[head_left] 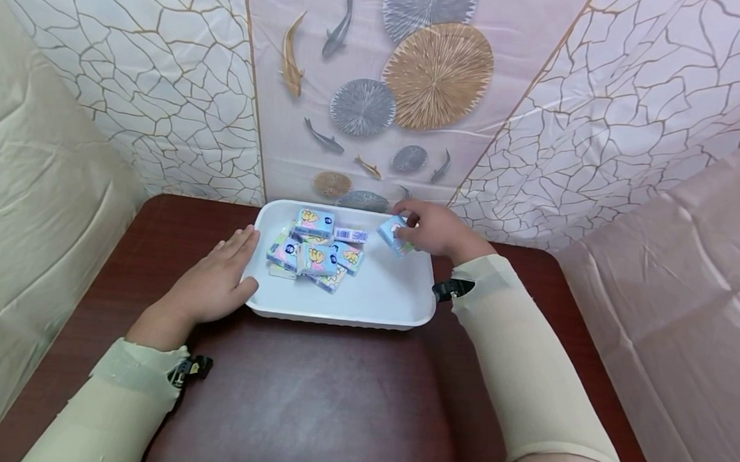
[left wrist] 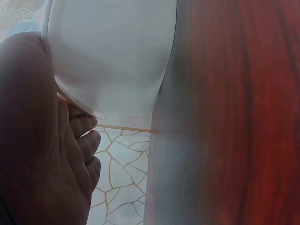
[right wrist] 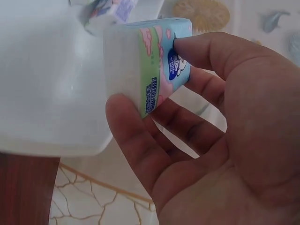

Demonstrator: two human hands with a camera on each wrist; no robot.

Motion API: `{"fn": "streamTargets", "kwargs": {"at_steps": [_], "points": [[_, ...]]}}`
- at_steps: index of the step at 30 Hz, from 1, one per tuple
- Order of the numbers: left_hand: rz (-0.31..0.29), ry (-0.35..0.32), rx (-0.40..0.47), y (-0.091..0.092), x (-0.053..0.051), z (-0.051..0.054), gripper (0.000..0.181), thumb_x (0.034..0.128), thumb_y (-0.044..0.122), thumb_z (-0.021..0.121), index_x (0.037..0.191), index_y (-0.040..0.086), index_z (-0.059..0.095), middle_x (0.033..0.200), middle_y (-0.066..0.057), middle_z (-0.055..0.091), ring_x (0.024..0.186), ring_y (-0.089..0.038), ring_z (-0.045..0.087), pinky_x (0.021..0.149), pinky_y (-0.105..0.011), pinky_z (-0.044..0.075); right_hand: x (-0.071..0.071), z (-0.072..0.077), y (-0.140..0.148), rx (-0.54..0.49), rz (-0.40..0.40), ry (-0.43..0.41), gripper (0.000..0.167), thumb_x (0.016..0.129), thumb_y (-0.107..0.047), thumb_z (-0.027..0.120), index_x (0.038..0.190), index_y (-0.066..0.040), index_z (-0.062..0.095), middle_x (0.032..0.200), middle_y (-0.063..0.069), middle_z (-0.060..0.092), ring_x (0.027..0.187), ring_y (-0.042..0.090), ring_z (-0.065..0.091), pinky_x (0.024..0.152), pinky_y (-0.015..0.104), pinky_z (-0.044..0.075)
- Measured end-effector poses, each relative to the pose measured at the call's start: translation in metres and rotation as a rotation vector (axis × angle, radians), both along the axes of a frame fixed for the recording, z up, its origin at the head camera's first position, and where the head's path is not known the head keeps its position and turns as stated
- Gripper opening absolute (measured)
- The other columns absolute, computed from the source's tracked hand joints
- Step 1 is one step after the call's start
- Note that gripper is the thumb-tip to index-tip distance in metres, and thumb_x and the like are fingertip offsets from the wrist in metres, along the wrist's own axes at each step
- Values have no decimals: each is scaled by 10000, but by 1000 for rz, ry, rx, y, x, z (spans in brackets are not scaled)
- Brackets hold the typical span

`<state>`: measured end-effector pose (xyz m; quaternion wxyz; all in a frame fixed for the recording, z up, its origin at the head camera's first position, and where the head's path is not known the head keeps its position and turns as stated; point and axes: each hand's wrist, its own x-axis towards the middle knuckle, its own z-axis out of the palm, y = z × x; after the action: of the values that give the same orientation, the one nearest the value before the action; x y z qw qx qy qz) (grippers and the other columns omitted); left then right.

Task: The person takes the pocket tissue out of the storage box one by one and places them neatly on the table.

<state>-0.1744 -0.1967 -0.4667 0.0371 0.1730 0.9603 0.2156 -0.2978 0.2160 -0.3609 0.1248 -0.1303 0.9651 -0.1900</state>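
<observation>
A white tray stands on the dark red table. Several small packs of pocket tissues lie heaped in its left half, with printed cartoon wrappers. My right hand pinches one blue, pink and green tissue pack between thumb and fingers, over the tray's back right corner. In the right wrist view the pack's plain white side faces the camera. Against the tray's left rim rests my left hand, fingers straight and holding nothing; the left wrist view shows its palm beside the tray's wall.
The table has a dark red surface. Behind it hangs a cloth printed with fish and round leaves. Pale draped sheets close off both sides.
</observation>
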Motion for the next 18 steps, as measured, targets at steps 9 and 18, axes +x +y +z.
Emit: {"fn": "streamTargets", "kwargs": {"at_steps": [9,18], "points": [[0,-7,-1,0,-1,0,844,1115,306,469,1798,9,74,1897,-208,77,1767,-439,96,1416,-657,154,-1,6,21,-49,-50,-32,458,1083,-272,721,1535,-228,656,1269,162,702,1016,296,743,825,388,686],[5,-14,2,0,0,-1,842,1118,310,461,1801,19,62,1899,-201,71,1768,-438,91,1417,-654,154,0,9,40,-120,-116,-65,412,1084,-233,719,1491,-202,661,1239,178,684,1058,318,728,848,420,701]]}}
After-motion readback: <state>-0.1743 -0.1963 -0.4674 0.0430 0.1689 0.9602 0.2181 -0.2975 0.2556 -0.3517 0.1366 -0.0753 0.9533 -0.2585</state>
